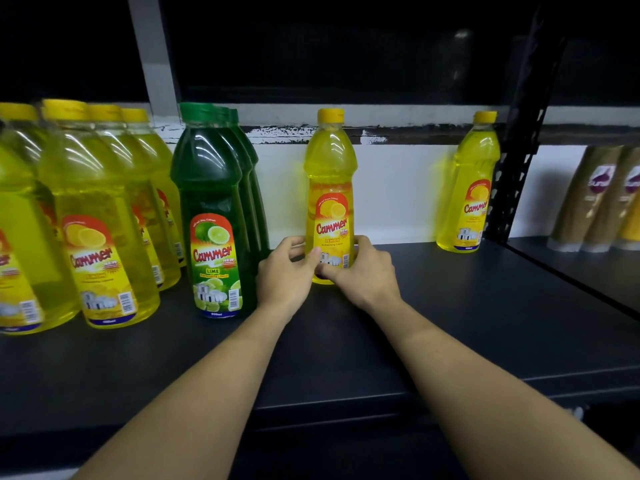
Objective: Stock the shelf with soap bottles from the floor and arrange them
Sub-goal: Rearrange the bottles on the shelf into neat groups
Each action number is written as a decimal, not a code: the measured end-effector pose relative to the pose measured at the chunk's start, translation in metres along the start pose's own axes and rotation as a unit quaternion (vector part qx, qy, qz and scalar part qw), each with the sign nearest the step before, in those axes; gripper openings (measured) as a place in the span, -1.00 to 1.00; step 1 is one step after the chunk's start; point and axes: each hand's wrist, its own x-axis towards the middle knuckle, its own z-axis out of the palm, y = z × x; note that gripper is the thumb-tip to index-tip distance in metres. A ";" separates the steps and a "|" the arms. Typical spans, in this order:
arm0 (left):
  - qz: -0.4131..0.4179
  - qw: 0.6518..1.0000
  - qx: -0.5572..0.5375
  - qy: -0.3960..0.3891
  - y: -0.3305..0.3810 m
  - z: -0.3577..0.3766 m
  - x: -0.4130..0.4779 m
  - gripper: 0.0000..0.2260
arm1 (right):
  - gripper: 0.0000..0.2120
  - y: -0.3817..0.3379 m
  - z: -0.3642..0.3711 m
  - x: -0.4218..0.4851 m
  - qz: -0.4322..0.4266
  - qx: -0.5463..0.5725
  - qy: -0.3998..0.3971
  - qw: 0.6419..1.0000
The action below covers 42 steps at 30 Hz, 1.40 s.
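A small yellow lemon soap bottle [330, 178] stands upright on the dark shelf [450, 306], near the back wall. My left hand [284, 271] and my right hand [360, 268] both grip its lower part, one from each side, fingers curled round the label. To the left stands a row of green lime bottles [211, 209], front to back. Further left are rows of large yellow bottles [93, 216]. Another small yellow bottle [472, 181] stands alone at the shelf's right end.
A black perforated upright [519, 140] bounds the shelf on the right. Beyond it, brown-gold packs [595, 199] stand on the neighbouring shelf. A grey post [152, 57] rises behind the yellow bottles. Bare shelf surface lies between the held bottle and the right-hand bottle.
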 end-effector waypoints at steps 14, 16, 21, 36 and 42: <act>-0.014 0.999 -0.021 -0.026 -0.006 0.003 0.004 -0.68 | -0.08 0.008 0.002 0.006 -0.005 0.001 -0.076 0.997; -0.006 0.999 -0.019 -0.030 -0.006 0.003 0.003 -0.69 | -0.08 0.007 0.001 0.004 -0.026 0.012 -0.072 0.997; 0.004 1.000 -0.003 -0.030 -0.009 0.002 0.002 -0.66 | -0.13 0.006 -0.004 0.006 -0.025 0.028 -0.091 0.995; 0.024 0.987 0.153 -0.049 0.022 0.000 -0.044 -0.69 | -0.29 0.017 -0.047 -0.029 0.083 0.181 -0.007 0.980; 0.119 0.950 0.213 -0.195 0.052 0.021 -0.069 -0.67 | -0.45 0.052 -0.106 -0.053 0.049 0.072 -0.001 0.996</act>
